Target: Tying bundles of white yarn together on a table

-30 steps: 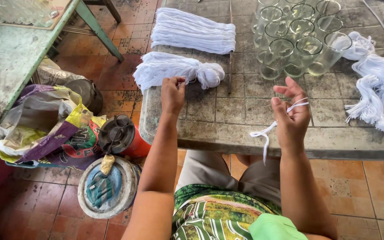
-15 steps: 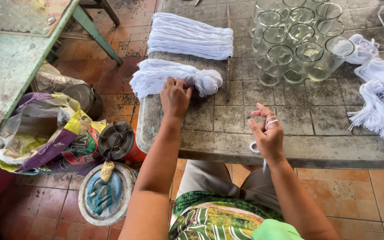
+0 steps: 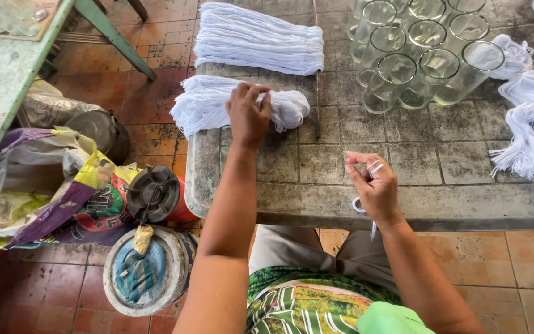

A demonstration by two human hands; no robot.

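Already one flat bundle of white string [image 3: 258, 38] lies finished at the far side of the desk [image 3: 341, 154]. Left hand [image 3: 248, 117] grips the nearer bundle [image 3: 205, 105], untied; right hand [image 3: 375, 188] pinches a loose cord [image 3: 373, 166] near the edge.

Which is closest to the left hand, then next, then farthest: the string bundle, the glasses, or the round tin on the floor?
From the left hand:
1. String bundle, right under it.
2. Glasses, up to the right on the table.
3. Round tin, down on the floor, left.
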